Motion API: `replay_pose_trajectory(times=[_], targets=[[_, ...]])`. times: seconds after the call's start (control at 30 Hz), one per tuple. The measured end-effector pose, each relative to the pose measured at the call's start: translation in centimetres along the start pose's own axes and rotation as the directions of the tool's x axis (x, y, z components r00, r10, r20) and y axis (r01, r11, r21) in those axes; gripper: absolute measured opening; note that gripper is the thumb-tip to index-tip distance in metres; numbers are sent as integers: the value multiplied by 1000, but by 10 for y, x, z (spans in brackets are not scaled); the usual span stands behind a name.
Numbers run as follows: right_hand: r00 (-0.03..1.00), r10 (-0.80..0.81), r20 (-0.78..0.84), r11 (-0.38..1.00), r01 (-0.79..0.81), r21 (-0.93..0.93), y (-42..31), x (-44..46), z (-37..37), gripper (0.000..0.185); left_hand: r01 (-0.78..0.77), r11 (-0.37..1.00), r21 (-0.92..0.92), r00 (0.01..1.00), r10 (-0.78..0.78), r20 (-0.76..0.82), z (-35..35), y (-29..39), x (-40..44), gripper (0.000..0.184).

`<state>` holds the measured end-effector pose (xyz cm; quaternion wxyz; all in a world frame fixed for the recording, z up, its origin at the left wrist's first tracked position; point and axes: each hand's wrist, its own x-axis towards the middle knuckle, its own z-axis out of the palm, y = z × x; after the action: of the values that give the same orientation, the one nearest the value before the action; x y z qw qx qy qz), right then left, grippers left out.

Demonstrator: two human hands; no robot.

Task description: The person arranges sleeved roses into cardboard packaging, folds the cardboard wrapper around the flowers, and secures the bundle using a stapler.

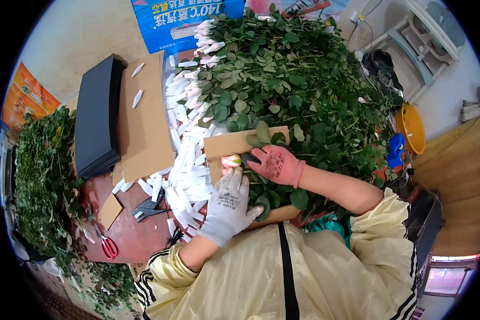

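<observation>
My left hand [228, 207], in a pale grey glove, lies stretched out with its thumb apart, over a sheet of corrugated cardboard [214, 169]. Its fingertips touch pink rose heads at the sheet's left side. My right hand [274, 165], in a pink glove with dark fingertips, is closed just behind a pink and green rose [231, 161], at its stem. Rose leaves [298, 198] spread out below the right hand. A raised cardboard flap [226, 144] stands beyond both hands. The stems under my hands are hidden.
Leafy roses [304, 74] are heaped on the table, beside many white sleeves [184, 181]. Left of these are black sheets [97, 117], brown cardboard [146, 122], a black stapler [149, 207] and red-handled scissors [109, 246]. A yellow basin [410, 128] stands at right.
</observation>
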<state>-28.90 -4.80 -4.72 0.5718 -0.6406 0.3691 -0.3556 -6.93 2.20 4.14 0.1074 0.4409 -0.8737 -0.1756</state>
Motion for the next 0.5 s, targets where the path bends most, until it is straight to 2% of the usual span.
replay_pose_trajectory(times=[0.03, 0.1, 0.13, 0.17, 0.3, 0.43, 0.47, 0.5], targets=[[993, -96, 69, 967, 109, -229, -3, 4, -3, 21, 4, 1000, -1, 1000, -4, 1, 0, 0, 1, 73], [972, -164, 171, 875, 223, -429, -27, 9, -1, 20, 16, 1000, -19, 1000, -17, -20, 0, 2, -1, 75], [941, -115, 319, 464, 335, -820, -57, 10, 6, 24, 24, 999, -22, 1000, -24, -16, 0, 3, -1, 75], [911, 7, 412, -103, 410, -906, -72, 10, 10, 31, 16, 1000, -16, 1000, -16, -3, -1, 3, 0, 76], [913, -47, 406, -39, 404, -914, -65, 12, 12, 31, -14, 1000, 0, 999, 14, 28, -3, 2, 0, 76], [908, -73, 413, -121, 403, -907, -50, 14, 13, 28, -27, 998, 57, 992, 20, 122, -12, -4, 5, 73], [894, -109, 435, -158, 417, -895, -44, 13, 13, 28, -44, 999, -1, 995, 44, 91, -15, -9, 4, 68], [870, -82, 486, -503, 385, -774, -33, 13, 13, 28, -62, 996, -58, 996, 65, 60, -18, -15, 4, 63]])
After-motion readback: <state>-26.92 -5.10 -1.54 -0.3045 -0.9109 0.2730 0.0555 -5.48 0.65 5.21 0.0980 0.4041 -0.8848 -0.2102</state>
